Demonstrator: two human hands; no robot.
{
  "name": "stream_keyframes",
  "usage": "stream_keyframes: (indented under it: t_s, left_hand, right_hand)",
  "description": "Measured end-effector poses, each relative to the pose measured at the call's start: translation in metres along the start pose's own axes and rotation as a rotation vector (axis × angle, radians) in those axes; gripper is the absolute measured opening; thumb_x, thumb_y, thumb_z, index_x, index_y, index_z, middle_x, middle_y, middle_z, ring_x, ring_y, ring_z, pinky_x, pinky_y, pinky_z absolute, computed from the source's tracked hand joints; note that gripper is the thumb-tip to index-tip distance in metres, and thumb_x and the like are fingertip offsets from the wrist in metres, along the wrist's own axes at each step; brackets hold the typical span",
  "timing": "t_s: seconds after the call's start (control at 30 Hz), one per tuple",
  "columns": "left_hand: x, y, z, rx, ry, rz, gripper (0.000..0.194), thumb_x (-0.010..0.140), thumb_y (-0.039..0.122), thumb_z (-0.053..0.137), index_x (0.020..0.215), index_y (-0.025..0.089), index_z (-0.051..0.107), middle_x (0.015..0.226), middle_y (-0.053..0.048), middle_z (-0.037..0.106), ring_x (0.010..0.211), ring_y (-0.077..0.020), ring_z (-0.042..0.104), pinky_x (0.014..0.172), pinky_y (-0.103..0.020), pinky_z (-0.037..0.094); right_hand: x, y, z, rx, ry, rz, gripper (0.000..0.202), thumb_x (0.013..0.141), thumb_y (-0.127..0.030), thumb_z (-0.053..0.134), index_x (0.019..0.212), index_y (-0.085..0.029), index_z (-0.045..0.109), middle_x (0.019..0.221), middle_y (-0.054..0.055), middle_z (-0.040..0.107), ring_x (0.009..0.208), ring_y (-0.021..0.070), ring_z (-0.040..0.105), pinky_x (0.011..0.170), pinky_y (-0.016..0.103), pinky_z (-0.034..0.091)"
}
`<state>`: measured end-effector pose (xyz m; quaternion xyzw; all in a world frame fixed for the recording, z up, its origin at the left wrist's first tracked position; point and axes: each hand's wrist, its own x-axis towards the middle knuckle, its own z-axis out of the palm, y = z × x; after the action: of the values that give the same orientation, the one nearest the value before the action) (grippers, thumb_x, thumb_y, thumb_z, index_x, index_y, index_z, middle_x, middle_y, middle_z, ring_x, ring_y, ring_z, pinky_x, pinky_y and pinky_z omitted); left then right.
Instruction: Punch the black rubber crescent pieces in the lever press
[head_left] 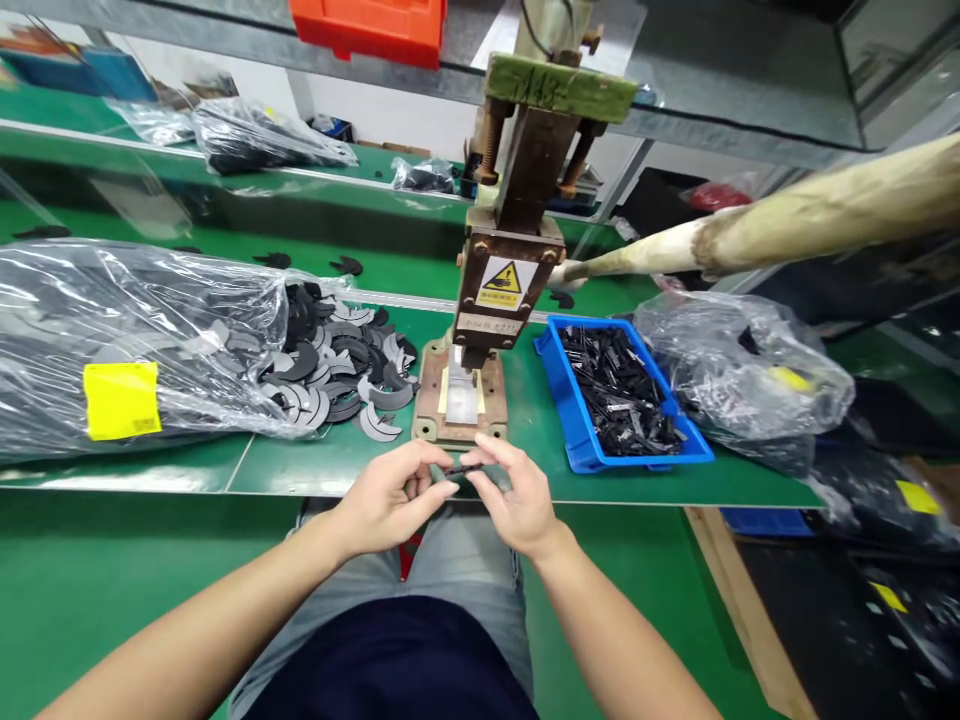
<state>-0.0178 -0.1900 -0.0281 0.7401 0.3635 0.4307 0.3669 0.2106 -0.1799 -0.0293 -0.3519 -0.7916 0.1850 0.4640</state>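
Note:
Between the fingertips of both hands is a small, thin black part point(461, 469), held level just in front of the bench edge. My left hand point(394, 495) pinches its left end, and my right hand point(514, 493) grips the right end between thumb and fingers. The fingers partly cover it, so its full shape is hidden. Directly beyond my hands stands a hand press point(508, 270) with a yellow warning label. A pale block point(463, 400) sits on its base plate point(429, 408), under the ram.
To the left, grey and black crescent-shaped pieces point(345, 355) spill from a clear plastic bag point(150, 330). A blue bin point(574, 440) of small black parts stands right of the press, with another plastic bag point(742, 370) beside it. The press's long lever point(787, 215) reaches across the upper right.

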Motion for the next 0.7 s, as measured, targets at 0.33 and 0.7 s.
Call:
stream_keyframes:
  t_s: [0.33, 0.7]
  left_hand:
    - [0.052, -0.032, -0.028, 0.348, 0.138, 0.129, 0.008, 0.1, 0.024, 0.067, 0.105, 0.021, 0.072, 0.103, -0.006, 0.076, 0.091, -0.0168, 0.071, 0.083, -0.028, 0.057]
    - [0.117, -0.07, -0.035, 0.804, -0.119, 0.111, 0.026, 0.103, 0.024, 0.055, 0.117, 0.027, 0.076, 0.122, -0.005, 0.075, 0.106, -0.0219, 0.074, 0.086, -0.031, 0.058]
  right_hand:
    - [0.058, 0.0, -0.061, -0.111, 0.187, 0.07, 0.043, 0.094, -0.031, 0.071, 0.136, -0.026, 0.063, 0.126, 0.009, 0.07, 0.113, 0.022, 0.069, 0.105, 0.045, 0.06]
    - [0.191, -0.099, -0.132, 0.269, 0.468, -0.349, 0.036, 0.088, -0.059, 0.075, 0.095, -0.023, 0.071, 0.077, 0.0, 0.06, 0.066, 0.0166, 0.062, 0.066, 0.038, 0.056]
